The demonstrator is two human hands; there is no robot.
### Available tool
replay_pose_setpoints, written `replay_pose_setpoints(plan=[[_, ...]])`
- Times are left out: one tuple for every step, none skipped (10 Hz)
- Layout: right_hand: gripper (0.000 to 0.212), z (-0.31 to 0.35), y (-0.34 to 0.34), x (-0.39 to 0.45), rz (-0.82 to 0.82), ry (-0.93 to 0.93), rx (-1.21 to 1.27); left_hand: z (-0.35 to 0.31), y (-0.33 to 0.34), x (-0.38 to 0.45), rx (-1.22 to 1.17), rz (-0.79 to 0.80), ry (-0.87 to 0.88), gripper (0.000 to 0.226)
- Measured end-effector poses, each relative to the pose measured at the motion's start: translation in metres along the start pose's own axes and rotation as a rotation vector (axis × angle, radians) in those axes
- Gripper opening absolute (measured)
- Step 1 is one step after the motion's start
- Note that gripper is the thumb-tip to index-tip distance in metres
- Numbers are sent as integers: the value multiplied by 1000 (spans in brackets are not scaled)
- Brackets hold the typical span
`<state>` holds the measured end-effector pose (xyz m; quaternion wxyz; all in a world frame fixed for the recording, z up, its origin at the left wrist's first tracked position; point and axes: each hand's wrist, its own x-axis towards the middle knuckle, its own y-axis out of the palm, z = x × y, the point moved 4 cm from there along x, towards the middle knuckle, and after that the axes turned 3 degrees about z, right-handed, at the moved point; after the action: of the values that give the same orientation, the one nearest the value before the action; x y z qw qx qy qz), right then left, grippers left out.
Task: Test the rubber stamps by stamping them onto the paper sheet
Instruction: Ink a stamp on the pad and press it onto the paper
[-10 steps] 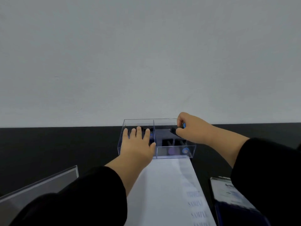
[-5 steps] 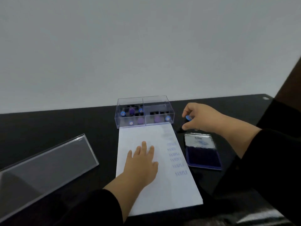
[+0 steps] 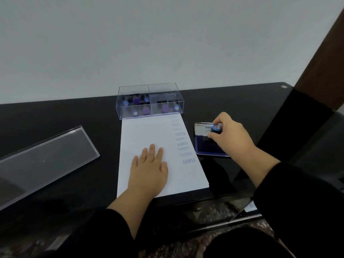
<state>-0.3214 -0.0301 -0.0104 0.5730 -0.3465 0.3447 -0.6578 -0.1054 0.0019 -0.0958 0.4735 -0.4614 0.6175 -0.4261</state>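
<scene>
1. Black tabletop (image 3: pixel 55 116) under a pale wall fills our one head view; a clear lid (image 3: pixel 42 157) lies at the left of the frame.
2. At centre our paper sheet (image 3: pixel 149 133) lies flat under our left hand (image 3: pixel 149 170), fingers straight and pressing; down the sheet's right edge we count a column of blue prints (image 3: pixel 183 144), several reading SAMPLE, the upper ones faint.
3. Right of centre our right hand (image 3: pixel 229 135) pinches a rubber stamp (image 3: pixel 216 129) by its blue-capped knob, seemingly down on the open ink pad (image 3: pixel 204 148); we judge it is being inked, not yet printed.
4. Upper centre, the clear box (image 3: pixel 149 101) at the sheet's top edge holds more stamps in both compartments; we cannot tell which of them remain untested.
</scene>
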Motion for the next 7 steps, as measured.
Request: replay_pose_setpoints(plan=[[20,2,5,0,9,-10,-72,1,0,0,-10,-2,6,54],[15,-1,18,-5,-11,-4,-66,2,1,0,-13,0,6,55],[13,-3,25,-8,-64,-16,-45,2,1,1,-15,-4,3,55],[14,-4,27,-9,-117,-30,-52,2,2,1,-16,-9,5,54],[15,-7,30,-12,-136,-20,-28,1,2,1,-18,-13,7,54],[15,-7,31,-13,-155,-16,-31,1,2,0,-26,-11,2,54],[17,-7,33,-12,-164,-21,-68,1,2,-1,-22,-7,6,54]])
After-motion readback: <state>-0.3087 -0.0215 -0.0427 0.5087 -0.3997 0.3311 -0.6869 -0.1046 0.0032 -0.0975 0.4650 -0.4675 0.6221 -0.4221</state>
